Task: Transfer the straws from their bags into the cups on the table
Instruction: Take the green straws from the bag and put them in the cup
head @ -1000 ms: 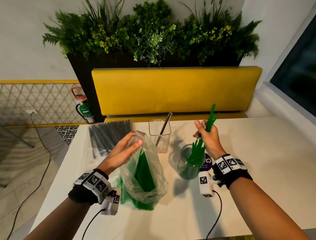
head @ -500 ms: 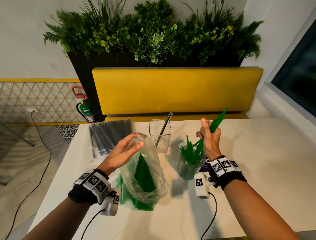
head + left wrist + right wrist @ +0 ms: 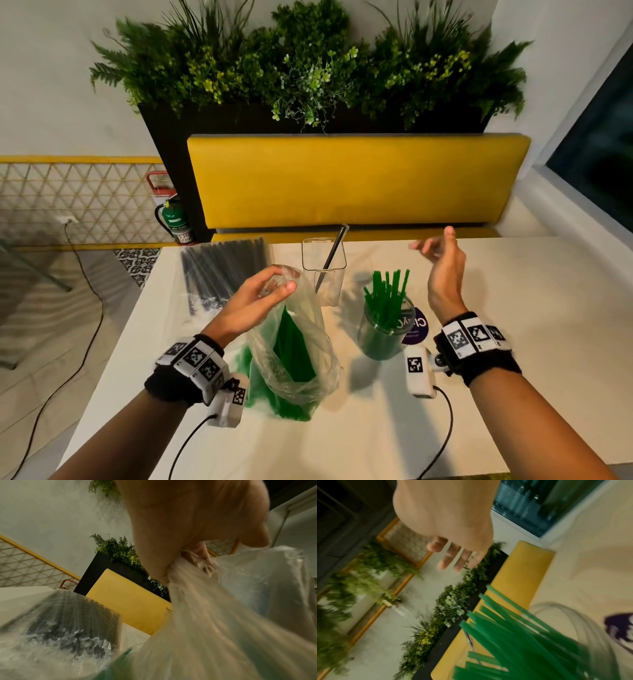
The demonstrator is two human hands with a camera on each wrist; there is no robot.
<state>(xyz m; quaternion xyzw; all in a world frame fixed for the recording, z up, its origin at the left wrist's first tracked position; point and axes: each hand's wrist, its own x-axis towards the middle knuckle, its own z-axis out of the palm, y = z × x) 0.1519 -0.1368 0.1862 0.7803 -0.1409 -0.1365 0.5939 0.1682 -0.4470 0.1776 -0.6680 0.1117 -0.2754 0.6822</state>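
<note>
Right hand [image 3: 443,274]: empty, fingers loosely spread, raised at the frame's right of centre, above and just right of the round cup [image 3: 385,330] of upright green straws [image 3: 388,294].

Left hand [image 3: 258,301]: pinches the mouth of the clear bag [image 3: 294,346], lower centre. Bagged green straws [image 3: 291,346] stand nearly upright, down-left of the right hand. Judged: the free right hand reaches left next.

Black straws' bag [image 3: 222,270]: upper left, untouched. Square cup [image 3: 323,267]: one black straw.

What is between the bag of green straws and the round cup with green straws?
Only bare white table separates the clear plastic bag from the round clear cup, seen from the head.
</note>
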